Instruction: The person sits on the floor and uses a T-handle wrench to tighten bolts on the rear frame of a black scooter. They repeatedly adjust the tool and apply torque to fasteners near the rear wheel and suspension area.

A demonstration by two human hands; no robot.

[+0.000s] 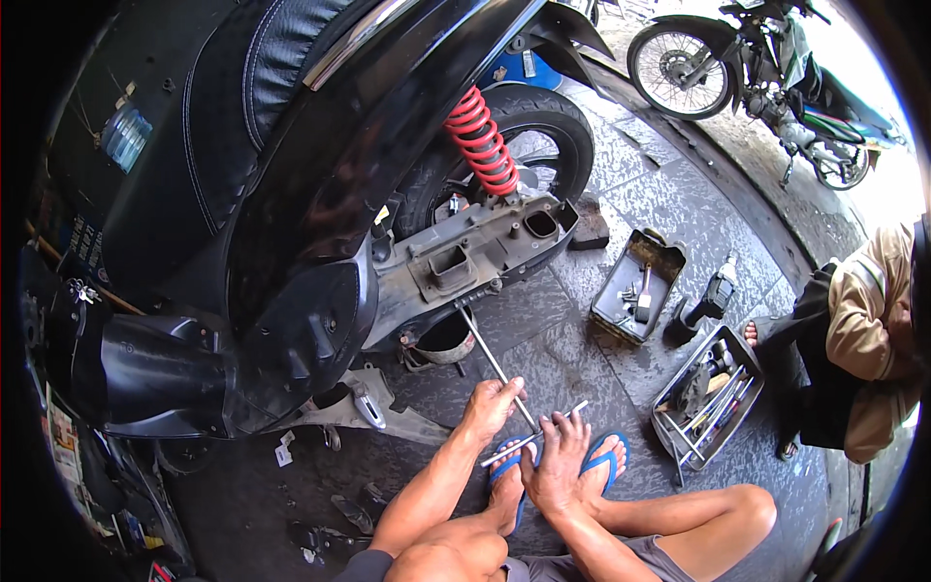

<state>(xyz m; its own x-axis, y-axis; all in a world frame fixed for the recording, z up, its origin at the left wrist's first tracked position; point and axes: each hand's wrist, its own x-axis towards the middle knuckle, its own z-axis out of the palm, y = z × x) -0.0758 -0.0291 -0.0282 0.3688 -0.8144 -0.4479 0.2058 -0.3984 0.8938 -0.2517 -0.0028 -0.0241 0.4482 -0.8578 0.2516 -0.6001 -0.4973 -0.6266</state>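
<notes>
A long T-handle wrench (500, 366) slants from the lower edge of the scooter's engine-side casing (412, 291) toward me. My left hand (493, 407) is closed round its shaft, a little short of the crossbar. At the crossbar, my right hand (558, 466) is closed over the bar, with the fingers bent across it; part of the grip is hidden behind the hand. The wrench's far tip meets the casing near its bottom rim. Just below that spot sits a round, dark-mouthed container (444, 339).
A red shock spring (482, 142) and rear wheel (572, 131) stand beyond the casing. To the right lie a black tray (621, 320), a cordless power tool (716, 293) and a toolbox (722, 451). Another person (868, 320) sits at far right. A motorcycle (766, 97) is parked behind.
</notes>
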